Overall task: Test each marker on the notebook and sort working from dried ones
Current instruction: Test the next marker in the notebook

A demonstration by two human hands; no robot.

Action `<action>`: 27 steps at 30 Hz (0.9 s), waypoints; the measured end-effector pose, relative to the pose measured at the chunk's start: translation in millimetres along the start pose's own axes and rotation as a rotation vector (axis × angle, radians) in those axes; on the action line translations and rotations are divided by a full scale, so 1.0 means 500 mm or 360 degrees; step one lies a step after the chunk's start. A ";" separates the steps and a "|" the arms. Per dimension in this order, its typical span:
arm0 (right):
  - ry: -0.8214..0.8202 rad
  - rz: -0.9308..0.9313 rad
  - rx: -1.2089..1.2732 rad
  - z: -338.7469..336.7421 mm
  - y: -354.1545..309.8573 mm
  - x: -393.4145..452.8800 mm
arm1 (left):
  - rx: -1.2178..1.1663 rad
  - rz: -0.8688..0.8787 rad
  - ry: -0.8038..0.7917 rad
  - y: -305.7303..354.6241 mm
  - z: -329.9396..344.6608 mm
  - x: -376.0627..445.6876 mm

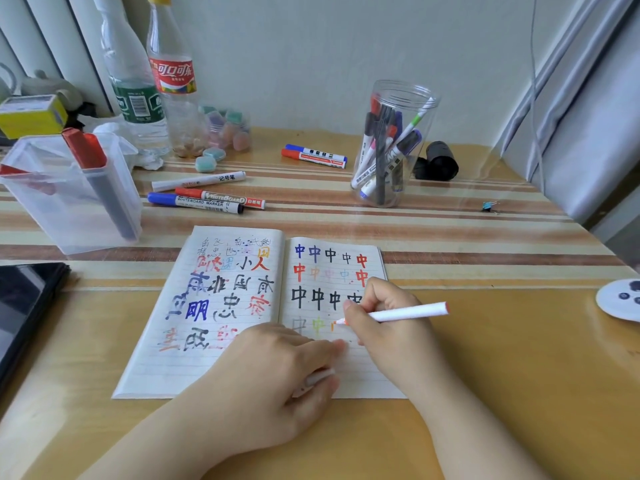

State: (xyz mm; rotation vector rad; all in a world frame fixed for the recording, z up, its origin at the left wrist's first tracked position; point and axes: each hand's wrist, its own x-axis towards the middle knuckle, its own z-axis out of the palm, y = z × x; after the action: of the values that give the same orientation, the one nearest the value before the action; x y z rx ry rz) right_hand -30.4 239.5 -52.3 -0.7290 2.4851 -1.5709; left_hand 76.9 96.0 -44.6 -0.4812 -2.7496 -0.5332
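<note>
Currently we test orange marker (408, 312): right hand (388, 317) pinches light, stiff barrel near tip, tip on notebook (242, 306) right page. Left hand (277, 368) pins page, fingers curled round probably its cap (317, 377). Grip low for control.

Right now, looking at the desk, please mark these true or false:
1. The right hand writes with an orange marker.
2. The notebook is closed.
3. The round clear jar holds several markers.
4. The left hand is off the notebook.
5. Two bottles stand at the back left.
1. True: the right hand holds the orange marker, tip on the page.
2. False: the notebook lies open.
3. True: the round clear jar holds several markers.
4. False: the left hand rests on the notebook, holding a white cap.
5. True: two bottles stand there.
</note>
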 end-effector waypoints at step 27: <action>0.0032 0.0018 0.0025 -0.002 0.000 0.000 | -0.0099 -0.0091 -0.0027 -0.001 0.001 -0.003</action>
State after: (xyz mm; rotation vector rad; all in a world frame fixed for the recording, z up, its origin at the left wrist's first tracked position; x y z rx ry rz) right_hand -30.6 240.5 -51.7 -0.6995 2.4830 -1.6002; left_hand 77.9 95.4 -45.4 -0.4246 -2.7771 -0.6331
